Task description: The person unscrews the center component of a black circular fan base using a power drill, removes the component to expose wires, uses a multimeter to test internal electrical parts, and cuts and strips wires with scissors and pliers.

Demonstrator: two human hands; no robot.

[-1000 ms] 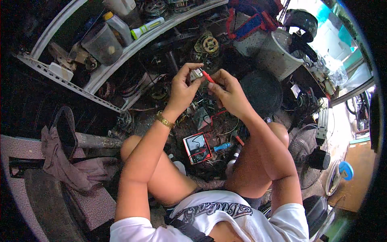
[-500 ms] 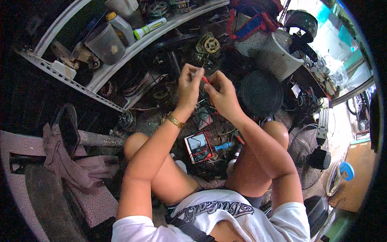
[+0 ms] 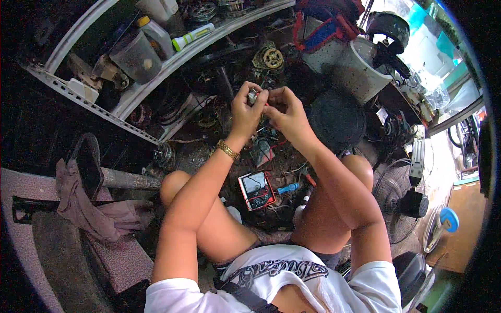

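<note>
The left hand [image 3: 245,108] is narrow, with thumb and fingers closed around a small pale piece [image 3: 252,96], which is held up in front of the person, above the cluttered floor. The right hand [image 3: 288,112] is just beside it, its fingertips pinched on a thin red probe [image 3: 266,105], of which only a short part can be seen. The work appears to be in its middle: both things are picked up and brought close together, and a red-edged meter [image 3: 256,191] lies face up between the person's legs, with a dark lead crossing its face. If the probe's tip touches the pale piece, I cannot tell, because the fingers cover this place. The meter's reading is also too small to make out, so no result can be confirmed from here. What remains open is this contact, and neither held thing is put down yet. Just beside the meter lies a blue-handled tool [image 3: 288,188], and near it a red handle [image 3: 310,180], both apart from the hands. Farther away, a green and white flashlight [image 3: 193,37] rests on the shelf [image 3: 156,73], and a fan [image 3: 392,201] stands at the right.
</note>
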